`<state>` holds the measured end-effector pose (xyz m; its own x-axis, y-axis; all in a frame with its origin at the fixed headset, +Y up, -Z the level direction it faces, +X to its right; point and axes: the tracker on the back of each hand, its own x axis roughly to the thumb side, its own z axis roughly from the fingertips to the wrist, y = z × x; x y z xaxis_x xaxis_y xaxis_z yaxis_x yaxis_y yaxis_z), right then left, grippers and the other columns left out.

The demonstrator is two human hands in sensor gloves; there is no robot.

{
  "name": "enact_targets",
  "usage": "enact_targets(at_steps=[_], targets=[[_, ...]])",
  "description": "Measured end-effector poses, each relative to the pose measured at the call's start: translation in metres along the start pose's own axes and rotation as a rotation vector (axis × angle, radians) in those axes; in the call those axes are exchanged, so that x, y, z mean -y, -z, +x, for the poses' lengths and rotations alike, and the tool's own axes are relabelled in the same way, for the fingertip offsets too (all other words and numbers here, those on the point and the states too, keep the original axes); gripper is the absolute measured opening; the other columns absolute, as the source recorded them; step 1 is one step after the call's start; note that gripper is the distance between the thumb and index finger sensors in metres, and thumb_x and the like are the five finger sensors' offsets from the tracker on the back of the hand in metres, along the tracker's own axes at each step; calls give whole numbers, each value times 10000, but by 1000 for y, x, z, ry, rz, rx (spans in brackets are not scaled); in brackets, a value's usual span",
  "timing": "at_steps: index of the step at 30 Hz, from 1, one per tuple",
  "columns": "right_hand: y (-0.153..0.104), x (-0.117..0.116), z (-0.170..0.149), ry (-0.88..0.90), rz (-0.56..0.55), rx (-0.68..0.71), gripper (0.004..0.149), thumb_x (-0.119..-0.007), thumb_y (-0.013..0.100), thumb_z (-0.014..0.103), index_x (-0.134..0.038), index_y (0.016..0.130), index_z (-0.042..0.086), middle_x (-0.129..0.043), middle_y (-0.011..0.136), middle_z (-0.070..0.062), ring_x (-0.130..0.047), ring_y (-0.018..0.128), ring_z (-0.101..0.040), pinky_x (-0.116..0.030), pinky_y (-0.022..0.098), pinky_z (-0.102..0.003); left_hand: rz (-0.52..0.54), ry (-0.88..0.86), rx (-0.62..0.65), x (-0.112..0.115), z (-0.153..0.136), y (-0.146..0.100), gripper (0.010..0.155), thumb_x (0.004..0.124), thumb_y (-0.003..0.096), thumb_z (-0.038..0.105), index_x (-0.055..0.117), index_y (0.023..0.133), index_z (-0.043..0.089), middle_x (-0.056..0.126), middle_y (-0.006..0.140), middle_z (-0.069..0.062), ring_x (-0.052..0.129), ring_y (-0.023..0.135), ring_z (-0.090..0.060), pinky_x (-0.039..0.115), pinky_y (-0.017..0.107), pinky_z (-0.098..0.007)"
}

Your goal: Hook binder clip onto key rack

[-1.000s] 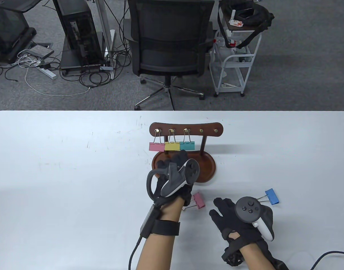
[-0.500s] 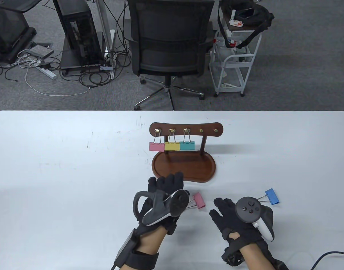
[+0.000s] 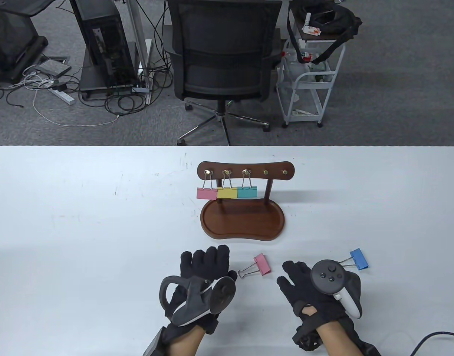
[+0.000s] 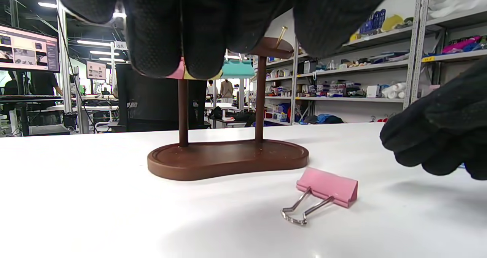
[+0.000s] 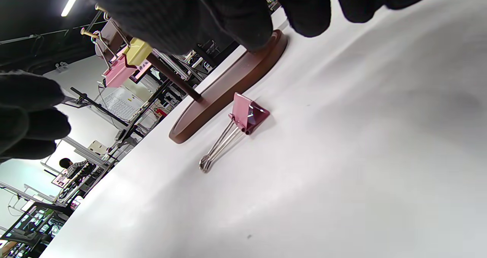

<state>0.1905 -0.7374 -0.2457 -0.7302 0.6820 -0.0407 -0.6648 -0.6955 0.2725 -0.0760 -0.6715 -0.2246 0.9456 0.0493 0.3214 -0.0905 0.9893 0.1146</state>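
A brown wooden key rack (image 3: 245, 170) stands mid-table on an oval base (image 3: 242, 224). Pink, yellow and teal binder clips (image 3: 227, 192) hang from its three left hooks; the two right hooks are bare. A loose pink binder clip (image 3: 261, 264) lies on the table between my hands; it also shows in the left wrist view (image 4: 327, 189) and the right wrist view (image 5: 247, 114). A blue binder clip (image 3: 359, 258) lies just beyond my right hand. My left hand (image 3: 206, 265) is empty, just left of the pink clip. My right hand (image 3: 292, 276) rests flat and empty, right of it.
The white table (image 3: 82, 222) stretches wide on both sides. Beyond its far edge stand an office chair (image 3: 223, 55), a white cart (image 3: 310, 74) and a computer tower with cables on the floor. A cable (image 3: 431, 339) lies at the front right.
My left hand has drawn back from the rack's base toward the front edge and slightly left, uncovering the loose pink clip. The right hand and the clips have not moved.
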Motion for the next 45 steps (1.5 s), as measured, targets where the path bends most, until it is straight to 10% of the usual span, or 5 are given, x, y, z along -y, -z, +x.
enact_targets(at_steps=[20, 45], targets=[[-3, -2, 17, -82, -69, 121, 675, -723, 581, 403, -631, 1105, -14, -534, 1116, -404, -521, 924, -683, -501, 616, -733, 9, -28, 19, 9, 3, -6, 701, 797, 564, 451, 674, 1137, 67, 819, 1075, -224, 837, 931, -535, 549, 710, -744], [39, 55, 107, -351, -145, 473, 686, -786, 554, 389, -637, 1112, 18, -562, 1150, -343, -516, 982, -641, -479, 660, -733, 66, -123, -46, -1, -14, -11, 686, 793, 568, 440, 683, 1131, 63, 835, 1061, -220, 851, 918, -530, 555, 706, -746]])
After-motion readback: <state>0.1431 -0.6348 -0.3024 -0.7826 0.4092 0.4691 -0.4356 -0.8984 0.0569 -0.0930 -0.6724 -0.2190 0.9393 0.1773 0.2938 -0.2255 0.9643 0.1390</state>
